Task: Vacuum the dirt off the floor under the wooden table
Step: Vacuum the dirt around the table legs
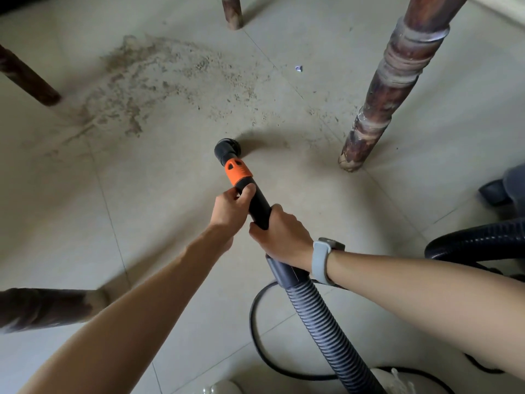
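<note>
Head view: both hands wrap the vacuum wand [257, 204], left hand [228, 207] nearer the orange collar [238, 172], right hand [279, 236] behind. Its long axis slants up-left, nozzle [227, 147] touching the floor [142, 223] just short of the dirt [147, 81].

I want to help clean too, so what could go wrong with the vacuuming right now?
1. The nozzle is close to the carved table leg; a wide sweep might knock it.
2. The small scrap of paper beyond the dirt could clog the nozzle.
3. The black cord loops on the floor beside the ribbed hose near the person's feet, so it might trip them or snag. Both hands, left hand and right hand, grip the wand.
</note>
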The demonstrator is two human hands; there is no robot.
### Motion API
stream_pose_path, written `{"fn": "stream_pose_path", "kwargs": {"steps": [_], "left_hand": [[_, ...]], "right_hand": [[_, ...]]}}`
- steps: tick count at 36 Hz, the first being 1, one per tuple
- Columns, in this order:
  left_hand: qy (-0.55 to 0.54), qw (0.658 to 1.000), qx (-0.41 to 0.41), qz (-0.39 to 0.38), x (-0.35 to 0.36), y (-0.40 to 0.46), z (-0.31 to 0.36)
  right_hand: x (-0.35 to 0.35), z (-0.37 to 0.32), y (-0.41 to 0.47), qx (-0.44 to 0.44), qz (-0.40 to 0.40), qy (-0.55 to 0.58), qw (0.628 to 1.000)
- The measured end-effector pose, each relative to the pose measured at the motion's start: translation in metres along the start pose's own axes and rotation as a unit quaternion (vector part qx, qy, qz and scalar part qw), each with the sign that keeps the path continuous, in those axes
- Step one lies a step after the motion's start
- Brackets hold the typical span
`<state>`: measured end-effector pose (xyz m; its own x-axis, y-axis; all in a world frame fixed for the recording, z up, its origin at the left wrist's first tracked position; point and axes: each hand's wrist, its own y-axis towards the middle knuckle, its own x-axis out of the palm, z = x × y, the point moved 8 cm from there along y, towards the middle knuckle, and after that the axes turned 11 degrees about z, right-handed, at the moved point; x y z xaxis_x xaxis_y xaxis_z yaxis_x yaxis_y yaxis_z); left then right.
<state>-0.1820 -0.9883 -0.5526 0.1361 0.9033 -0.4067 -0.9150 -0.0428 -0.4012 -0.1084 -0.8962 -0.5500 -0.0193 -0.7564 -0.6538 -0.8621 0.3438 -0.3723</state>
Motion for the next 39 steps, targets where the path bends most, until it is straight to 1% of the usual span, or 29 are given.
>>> {"fn": "stream_pose_path", "kwargs": {"steps": [5, 10, 14, 22, 24, 27, 31, 34, 37, 39], "left_hand": [[0.014, 1.000, 0.007, 0.003, -0.002, 0.029, 0.020], [0.017, 1.000, -0.013, 0.005, -0.005, 0.043, 0.035], [0.017, 1.000, -0.014, -0.010, -0.002, 0.035, 0.032], [0.028, 0.995, 0.005, -0.098, 0.026, -0.004, 0.013], [0.039, 0.994, 0.009, -0.101, 0.030, 0.001, 0.019], [0.028, 0.996, -0.002, -0.079, 0.029, 0.020, 0.033], [-0.012, 0.997, -0.047, -0.056, 0.027, 0.038, 0.051], [-0.056, 0.994, -0.085, -0.046, 0.032, 0.040, 0.053], [-0.079, 0.987, -0.116, -0.082, 0.048, 0.028, 0.047], [-0.068, 0.985, -0.121, -0.106, 0.058, 0.020, 0.042]], "right_hand": [[-0.003, -0.019, 0.033, -0.003, 0.017, 0.000, 1.000], [-0.006, -0.033, 0.056, -0.006, 0.015, 0.000, 1.000], [-0.011, -0.028, 0.047, -0.006, 0.011, -0.002, 1.000], [-0.029, 0.012, 0.001, 0.021, -0.018, -0.011, 1.000], [-0.034, 0.010, 0.006, 0.019, -0.010, -0.016, 1.000], [-0.041, -0.006, 0.029, 0.002, 0.010, -0.027, 1.000], [-0.052, -0.034, 0.058, -0.030, 0.015, -0.059, 0.998], [-0.068, -0.040, 0.063, -0.046, 0.017, -0.103, 0.993], [-0.085, -0.030, 0.055, -0.066, 0.032, -0.180, 0.981], [-0.092, -0.019, 0.049, -0.082, 0.059, -0.231, 0.968]]}}
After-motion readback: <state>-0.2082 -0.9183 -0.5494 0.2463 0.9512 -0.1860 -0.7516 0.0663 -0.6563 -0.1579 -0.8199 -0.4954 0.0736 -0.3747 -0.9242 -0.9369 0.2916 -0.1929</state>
